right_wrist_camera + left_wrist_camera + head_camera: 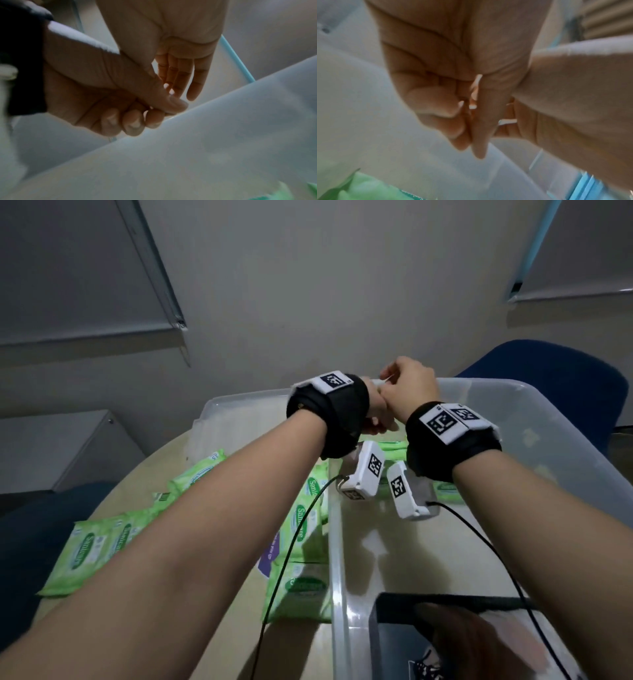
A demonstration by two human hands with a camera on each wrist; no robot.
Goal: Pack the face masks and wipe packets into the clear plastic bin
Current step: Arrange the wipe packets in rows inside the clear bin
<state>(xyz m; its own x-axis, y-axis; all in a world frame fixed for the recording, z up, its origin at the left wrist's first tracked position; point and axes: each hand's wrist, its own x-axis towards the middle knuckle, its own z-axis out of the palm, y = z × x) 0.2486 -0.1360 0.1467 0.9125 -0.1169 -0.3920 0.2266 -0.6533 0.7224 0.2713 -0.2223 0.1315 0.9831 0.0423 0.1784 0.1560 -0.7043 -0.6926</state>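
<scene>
Both hands are raised together over the far end of the clear plastic bin (pixel 337 542). My left hand (pixel 376 419) is mostly hidden behind its black wrist band. In the left wrist view the left hand (pixel 453 94) is a fist, its thumb laid along the curled fingers, and nothing shows inside it. My right hand (pixel 407 388) touches it, and the right wrist view shows the right hand's fingers (pixel 180 75) hanging nearly straight. Green wipe packets (pixel 85 549) lie on the table left of the bin, and others (pixel 394 446) lie inside it. Blue pleated masks (pixel 590 186) show low in the left wrist view.
A clear lid or bag (pixel 239 419) lies beyond the packets at the table's far left. A purple packet (pixel 270 556) sits among the green ones. A dark rectangular object (pixel 445 638) is at the bin's near end. A blue chair (pixel 548 378) stands behind the bin.
</scene>
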